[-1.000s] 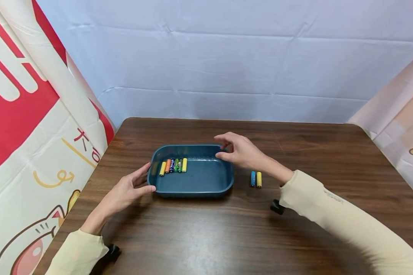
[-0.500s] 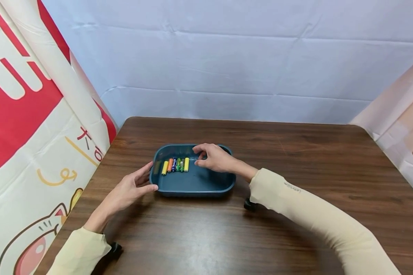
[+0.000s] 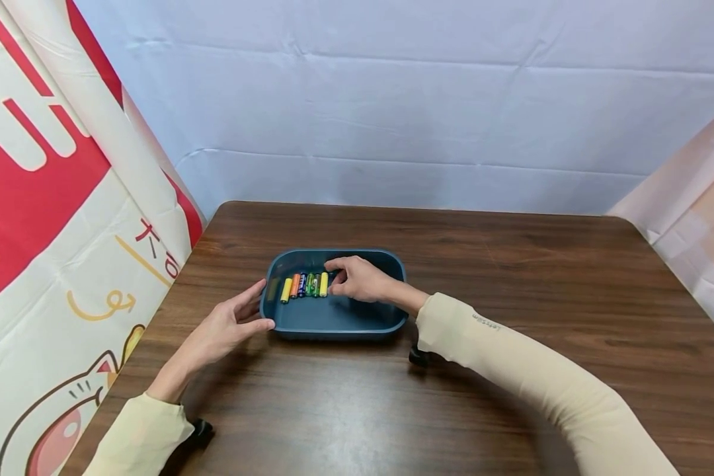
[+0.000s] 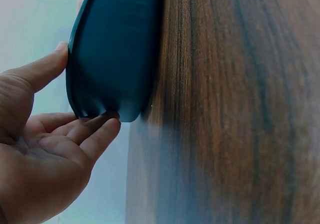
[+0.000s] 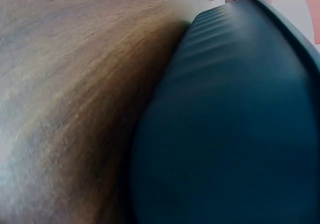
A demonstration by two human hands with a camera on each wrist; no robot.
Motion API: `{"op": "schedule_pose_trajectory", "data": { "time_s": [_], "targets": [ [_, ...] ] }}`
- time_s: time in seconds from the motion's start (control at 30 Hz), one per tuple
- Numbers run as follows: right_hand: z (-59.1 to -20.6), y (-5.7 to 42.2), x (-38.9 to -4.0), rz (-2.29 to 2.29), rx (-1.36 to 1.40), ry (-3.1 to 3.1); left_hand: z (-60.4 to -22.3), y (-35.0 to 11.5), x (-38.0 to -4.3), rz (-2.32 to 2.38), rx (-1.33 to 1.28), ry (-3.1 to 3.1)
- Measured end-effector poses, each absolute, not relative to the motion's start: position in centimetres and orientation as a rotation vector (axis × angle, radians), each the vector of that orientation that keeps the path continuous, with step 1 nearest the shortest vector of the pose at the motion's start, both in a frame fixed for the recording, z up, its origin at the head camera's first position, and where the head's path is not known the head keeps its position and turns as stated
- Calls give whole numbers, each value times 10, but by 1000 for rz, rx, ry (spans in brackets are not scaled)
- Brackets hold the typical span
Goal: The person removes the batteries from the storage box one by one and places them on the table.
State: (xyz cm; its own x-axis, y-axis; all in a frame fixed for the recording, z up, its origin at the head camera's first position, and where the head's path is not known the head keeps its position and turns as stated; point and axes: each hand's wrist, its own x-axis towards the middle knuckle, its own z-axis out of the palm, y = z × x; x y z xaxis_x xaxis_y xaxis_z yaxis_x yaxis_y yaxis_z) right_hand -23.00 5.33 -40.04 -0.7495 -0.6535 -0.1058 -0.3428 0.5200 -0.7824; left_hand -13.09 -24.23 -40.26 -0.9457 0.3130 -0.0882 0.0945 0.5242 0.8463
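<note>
A dark blue plastic tray stands on the wooden table. Along its left part lies a row of several batteries, ending on the right in a yellow battery. My left hand holds the tray's left end, thumb at the front corner and fingers against the outer wall, as the left wrist view shows with the tray wall. Inside the tray, my right hand pinches a small battery between thumb and index finger, right beside that yellow one; the fingers mostly hide it. The right wrist view shows only the tray's outer side.
The brown table spreads around the tray. A pale cloth backdrop hangs behind it, and a printed red and white cloth is on the left. My right sleeve covers the table spot where two batteries lay earlier.
My right hand has moved left from the tray's right rim to the row of batteries. My left hand stays at the left end. The blue and yellow batteries on the table are now behind my sleeve.
</note>
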Motion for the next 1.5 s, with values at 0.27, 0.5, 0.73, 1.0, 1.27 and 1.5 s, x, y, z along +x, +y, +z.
{"op": "schedule_pose_trajectory", "data": {
  "time_s": [0.27, 0.5, 0.73, 1.0, 1.27, 1.5],
  "targets": [
    [-404, 47, -230, -1020, -816, 2423, -405, -242, -132, 1402, 356, 2538],
    [-407, 42, -230, -956, -808, 2478, -404, -242, -131, 1409, 359, 2534],
    [-411, 38, -229, -912, -832, 2545, -402, -243, -129, 1406, 351, 2522],
    [-414, 36, -228, -916, -806, 2576, -402, -242, -129, 1419, 375, 2509],
    [-416, 34, -226, -912, -782, 2599, -403, -242, -128, 1428, 384, 2507],
    [-418, 32, -224, -898, -777, 2620, -403, -241, -128, 1431, 382, 2500]
  ]
}}
